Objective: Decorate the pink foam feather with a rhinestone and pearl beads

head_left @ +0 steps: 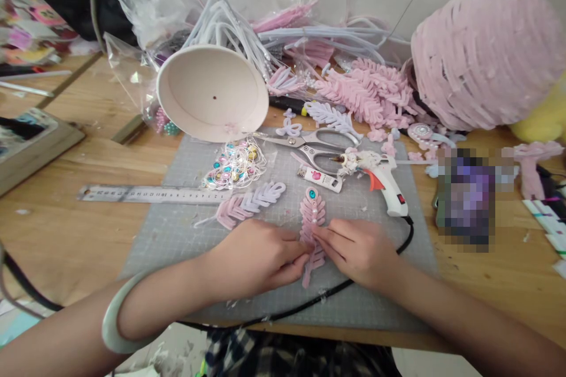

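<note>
A pink feather-shaped piece (pixel 315 259) of fuzzy stems lies on the grey cutting mat (pixel 177 235), with a teal gem and small pearls along its upper middle. My left hand (pixel 265 253) touches its left edge, thumb and fingers pressed together. From the right, my right hand (pixel 362 244) pinches at its middle near the lowest pearl; whatever is between the fingertips is too small to make out. A pink and lilac feather piece (pixel 250 203) lies beyond my left hand. The white glue gun (pixel 387 185) rests on its side at the mat's upper right.
Scissors (pixel 305 141), a lighter-sized white stick (pixel 321 179), a steel ruler (pixel 150 194) and tangled beaded wire (pixel 236 165) lie around the mat. Behind are a cream bowl (pixel 212 94), pink feather pieces (pixel 367 91) and a large pink wrapped form (pixel 486 56). A black cord (pixel 300 308) crosses the mat's front.
</note>
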The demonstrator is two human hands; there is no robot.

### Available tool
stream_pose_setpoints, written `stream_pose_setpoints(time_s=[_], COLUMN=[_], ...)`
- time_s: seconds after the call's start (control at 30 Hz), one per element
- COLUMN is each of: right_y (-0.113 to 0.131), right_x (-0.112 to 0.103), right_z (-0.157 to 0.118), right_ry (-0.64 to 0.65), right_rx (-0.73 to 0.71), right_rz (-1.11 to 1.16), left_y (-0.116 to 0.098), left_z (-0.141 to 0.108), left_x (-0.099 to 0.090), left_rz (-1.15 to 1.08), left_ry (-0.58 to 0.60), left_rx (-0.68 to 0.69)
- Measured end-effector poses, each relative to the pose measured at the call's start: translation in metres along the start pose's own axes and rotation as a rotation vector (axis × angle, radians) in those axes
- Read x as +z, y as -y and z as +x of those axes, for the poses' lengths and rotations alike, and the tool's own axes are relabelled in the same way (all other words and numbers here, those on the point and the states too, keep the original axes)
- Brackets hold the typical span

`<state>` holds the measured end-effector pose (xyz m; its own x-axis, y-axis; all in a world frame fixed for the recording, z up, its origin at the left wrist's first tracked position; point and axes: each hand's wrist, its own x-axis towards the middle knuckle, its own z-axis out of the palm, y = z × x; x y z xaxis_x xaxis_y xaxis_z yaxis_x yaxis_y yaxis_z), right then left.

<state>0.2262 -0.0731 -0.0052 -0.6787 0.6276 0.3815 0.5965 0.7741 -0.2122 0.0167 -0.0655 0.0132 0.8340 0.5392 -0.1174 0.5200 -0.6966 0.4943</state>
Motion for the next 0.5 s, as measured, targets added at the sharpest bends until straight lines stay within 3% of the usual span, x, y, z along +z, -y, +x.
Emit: stream_pose_setpoints(time_s=[0.5], right_y=[0.0009], right_x=[-0.0011], right_z=[-0.0043], right_ry=[-0.060], right_rx=[-0.006], right_rz=[-0.040], left_y=[-0.0015], left_z=[-0.0003], left_x=[-0.0016], left_rz=[0.010], left_ry=[-0.010], left_rx=[0.008])
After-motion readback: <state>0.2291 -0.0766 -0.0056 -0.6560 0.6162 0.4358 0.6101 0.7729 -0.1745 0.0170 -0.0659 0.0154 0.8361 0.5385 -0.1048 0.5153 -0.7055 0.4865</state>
